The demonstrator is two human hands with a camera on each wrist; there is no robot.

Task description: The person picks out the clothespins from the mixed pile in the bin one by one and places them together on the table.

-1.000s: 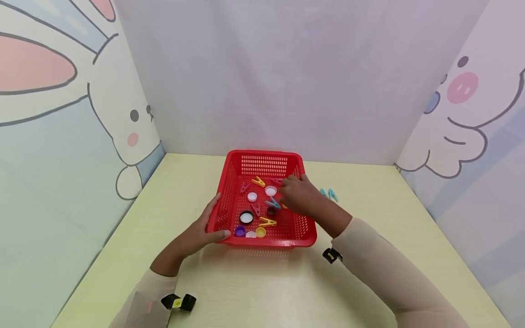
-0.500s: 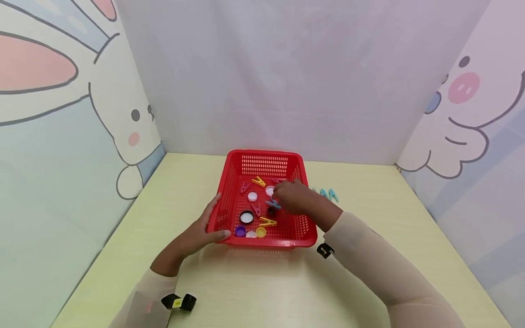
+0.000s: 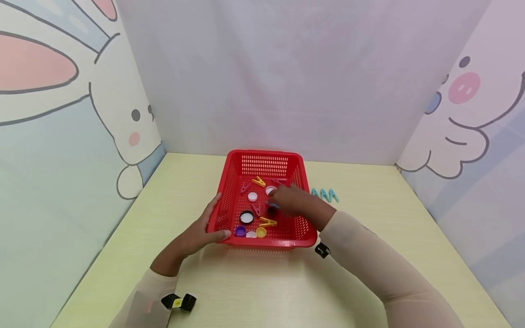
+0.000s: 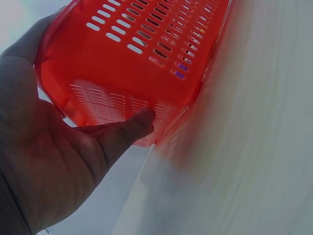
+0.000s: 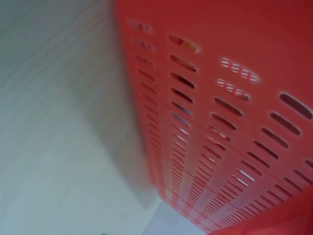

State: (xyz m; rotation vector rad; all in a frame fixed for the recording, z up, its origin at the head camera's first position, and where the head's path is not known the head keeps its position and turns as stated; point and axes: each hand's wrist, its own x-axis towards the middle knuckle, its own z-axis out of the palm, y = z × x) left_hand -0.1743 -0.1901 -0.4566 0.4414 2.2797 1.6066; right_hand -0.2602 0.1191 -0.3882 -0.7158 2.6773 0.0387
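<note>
A red slotted basket (image 3: 262, 243) stands on the table with clothespins and bottle caps inside. My left hand (image 3: 197, 237) holds its near left corner, thumb on the front and fingers along the left side; the left wrist view shows the thumb (image 4: 129, 129) against the wall. My right hand (image 3: 289, 199) reaches down inside, over a blue clothespin (image 3: 272, 205) that it partly covers. Its fingertips are hidden, so a grip on the clothespin cannot be made out. The right wrist view shows only the basket's slotted side (image 5: 195, 122) and table, not the hand.
Three teal clothespins (image 3: 324, 195) lie in a row on the table, right of the basket. Inside are yellow clothespins (image 3: 268, 222), pink clothespins (image 3: 244, 187), a black-rimmed cap (image 3: 246, 217), a purple cap (image 3: 240, 231) and white caps (image 3: 252, 197).
My right hand has moved left and slightly down inside the basket, onto the blue clothespin. More of the teal row beyond the arm shows. The left hand has stayed still.
</note>
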